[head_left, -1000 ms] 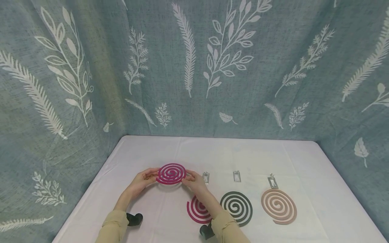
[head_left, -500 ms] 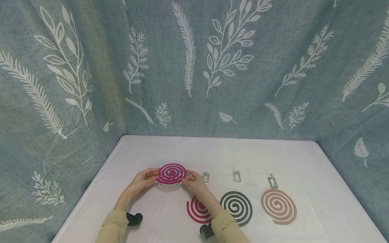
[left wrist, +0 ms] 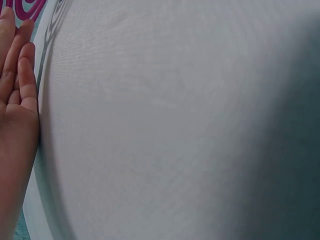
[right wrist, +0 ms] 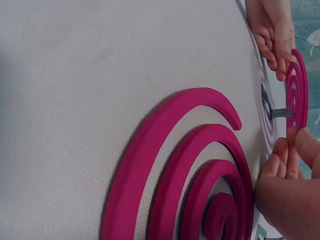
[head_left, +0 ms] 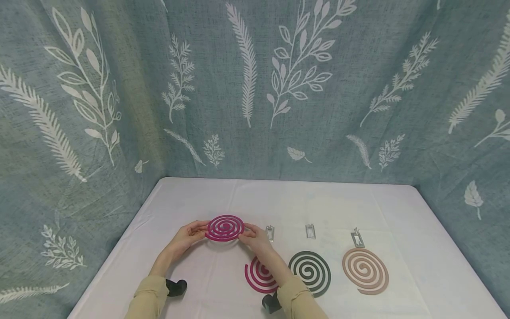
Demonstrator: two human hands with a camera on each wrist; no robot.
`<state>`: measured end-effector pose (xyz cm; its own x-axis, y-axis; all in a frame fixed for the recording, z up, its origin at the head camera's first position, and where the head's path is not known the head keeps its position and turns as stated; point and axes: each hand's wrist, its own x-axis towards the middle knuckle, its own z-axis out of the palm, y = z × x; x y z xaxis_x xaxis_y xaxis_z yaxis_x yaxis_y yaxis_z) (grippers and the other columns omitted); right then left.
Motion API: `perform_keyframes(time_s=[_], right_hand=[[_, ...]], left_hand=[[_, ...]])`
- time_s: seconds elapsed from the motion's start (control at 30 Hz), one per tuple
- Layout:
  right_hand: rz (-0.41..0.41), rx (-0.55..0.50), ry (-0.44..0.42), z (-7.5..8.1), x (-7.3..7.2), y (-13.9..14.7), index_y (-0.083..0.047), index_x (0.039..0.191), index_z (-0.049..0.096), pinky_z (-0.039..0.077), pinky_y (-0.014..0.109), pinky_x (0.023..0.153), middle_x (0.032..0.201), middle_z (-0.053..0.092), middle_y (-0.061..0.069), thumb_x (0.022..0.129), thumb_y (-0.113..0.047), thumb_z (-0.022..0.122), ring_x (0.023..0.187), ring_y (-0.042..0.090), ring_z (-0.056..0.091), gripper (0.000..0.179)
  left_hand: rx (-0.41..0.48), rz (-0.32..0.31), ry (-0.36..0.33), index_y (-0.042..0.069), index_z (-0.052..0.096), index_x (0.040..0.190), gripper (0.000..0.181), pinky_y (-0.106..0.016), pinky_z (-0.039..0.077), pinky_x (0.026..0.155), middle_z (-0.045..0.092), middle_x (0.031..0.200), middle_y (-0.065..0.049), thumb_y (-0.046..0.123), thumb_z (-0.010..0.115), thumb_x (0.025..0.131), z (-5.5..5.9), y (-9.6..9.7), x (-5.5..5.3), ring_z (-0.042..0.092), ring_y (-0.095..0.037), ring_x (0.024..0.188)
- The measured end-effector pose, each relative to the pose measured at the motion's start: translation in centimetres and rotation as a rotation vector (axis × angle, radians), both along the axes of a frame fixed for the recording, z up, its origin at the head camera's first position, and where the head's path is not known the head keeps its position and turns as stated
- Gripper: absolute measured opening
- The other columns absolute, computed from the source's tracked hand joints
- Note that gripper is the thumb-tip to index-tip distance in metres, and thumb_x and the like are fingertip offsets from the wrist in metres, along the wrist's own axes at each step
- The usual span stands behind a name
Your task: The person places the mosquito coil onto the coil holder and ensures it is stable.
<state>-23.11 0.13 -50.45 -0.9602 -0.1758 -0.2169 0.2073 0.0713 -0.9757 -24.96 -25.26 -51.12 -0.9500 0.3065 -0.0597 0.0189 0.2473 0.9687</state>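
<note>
A magenta mosquito coil (head_left: 226, 226) is held nearly level above the table between both hands. In the head view my left hand (head_left: 186, 235) pinches its left edge, and my right hand (head_left: 256, 240) pinches the right edge with thumb and fingers. Seen side-on in the right wrist view, the raised coil (right wrist: 296, 95) meets a small grey metal stand (right wrist: 280, 113) that rises from the table beneath it. Only a sliver of that coil (left wrist: 30, 12) shows in the left wrist view, beyond the left fingertips. A second magenta coil (right wrist: 125, 180) lies flat under my right forearm, partly hidden by it.
Right of my right forearm lie a dark green coil (head_left: 308, 272) and a tan coil (head_left: 363, 267). Behind them sit three small metal stands, one (head_left: 270, 228) close to my right hand, another (head_left: 311, 225) mid-table, the last (head_left: 357, 239) touching the tan coil's far edge.
Both hands keep their places and grip. The held coil has levelled very slightly; the things on the table have not moved.
</note>
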Motion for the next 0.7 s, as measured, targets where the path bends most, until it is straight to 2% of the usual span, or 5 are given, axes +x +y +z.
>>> perform_keyframes(time_s=[0.7], right_hand=[[0.01, -0.002, -0.022, 0.33, -0.04, 0.28, -0.001, 0.136, 0.048, 0.048, 0.033, 0.089, 0.088, 0.067, 0.001, 0.089, -0.011, 0.064, 0.082, 0.007, 0.059, 0.051]], left_hand=[[0.0, 0.004, -0.009, -0.012, 0.041, 0.134, 0.049, -0.011, 0.047, 0.087, 0.051, 0.128, -0.033, 0.012, 0.056, 0.094, 0.43, 0.32, 0.41, 0.058, 0.008, 0.096]])
